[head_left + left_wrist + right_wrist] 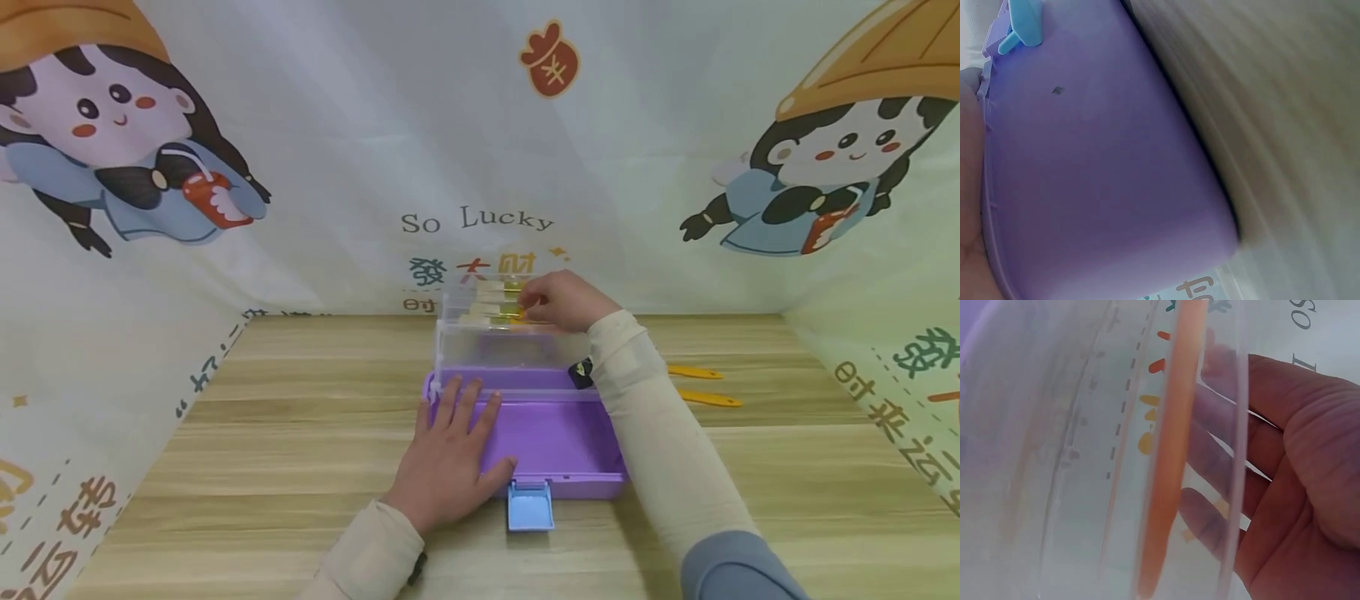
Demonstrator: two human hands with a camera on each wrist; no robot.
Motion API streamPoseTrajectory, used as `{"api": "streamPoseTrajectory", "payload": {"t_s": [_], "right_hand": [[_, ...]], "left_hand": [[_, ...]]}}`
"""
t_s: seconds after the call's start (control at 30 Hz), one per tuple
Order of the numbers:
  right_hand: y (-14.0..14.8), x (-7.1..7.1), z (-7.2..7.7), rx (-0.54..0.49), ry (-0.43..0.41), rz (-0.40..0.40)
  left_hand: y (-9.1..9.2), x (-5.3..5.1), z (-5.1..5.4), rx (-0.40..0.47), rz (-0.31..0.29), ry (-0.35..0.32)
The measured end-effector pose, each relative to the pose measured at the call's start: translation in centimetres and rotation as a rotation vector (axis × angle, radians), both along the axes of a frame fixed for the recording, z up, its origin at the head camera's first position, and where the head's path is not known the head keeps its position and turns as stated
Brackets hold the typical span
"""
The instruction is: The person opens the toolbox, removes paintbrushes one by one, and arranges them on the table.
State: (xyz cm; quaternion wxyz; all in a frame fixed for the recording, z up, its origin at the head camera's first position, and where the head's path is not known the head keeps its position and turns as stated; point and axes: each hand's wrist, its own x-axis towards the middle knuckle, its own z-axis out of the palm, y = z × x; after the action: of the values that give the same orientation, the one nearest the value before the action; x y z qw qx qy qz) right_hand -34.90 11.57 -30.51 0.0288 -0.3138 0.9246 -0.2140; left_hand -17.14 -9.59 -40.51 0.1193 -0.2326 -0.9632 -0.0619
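A purple box (555,437) lies on the table, its clear lid (465,346) raised at the back. Several paintbrushes (491,308) with pale bristles and gold ferrules lie in the upper part of the lid. There my right hand (570,300) has curled fingers and pinches one paintbrush near its ferrule. The right wrist view shows an orange handle (1175,456) beside the fingertips (1204,512), seen through clear plastic. With fingers spread, my left hand (450,467) rests on the box's left side. A light blue latch (530,508) hangs down in front.
Two yellow-orange handles (708,400) lie on the wooden table (315,450) right of the box, partly hidden by my right forearm. A small black item (581,373) is at the box's back right. Printed cloth (337,125) encloses the table's back and sides.
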Motion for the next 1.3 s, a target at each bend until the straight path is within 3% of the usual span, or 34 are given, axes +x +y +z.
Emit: {"api": "streamPoseTrajectory", "payload": {"t_s": [0.2, 0.67, 1.3], "right_hand": [[-0.3, 0.1, -0.5, -0.031, 0.019, -0.013], [-1.1, 0.2, -1.3, 0.014, 0.167, -0.031], [-0.9, -0.1, -1.9, -0.008, 0.172, -0.022]], "left_hand": [[-0.1, 0.1, 0.0, 0.001, 0.002, 0.004], [-0.2, 0.2, -0.1, -0.009, 0.004, 0.032], [0.0, 0.2, -0.1, -0.013, 0.000, 0.036]]}}
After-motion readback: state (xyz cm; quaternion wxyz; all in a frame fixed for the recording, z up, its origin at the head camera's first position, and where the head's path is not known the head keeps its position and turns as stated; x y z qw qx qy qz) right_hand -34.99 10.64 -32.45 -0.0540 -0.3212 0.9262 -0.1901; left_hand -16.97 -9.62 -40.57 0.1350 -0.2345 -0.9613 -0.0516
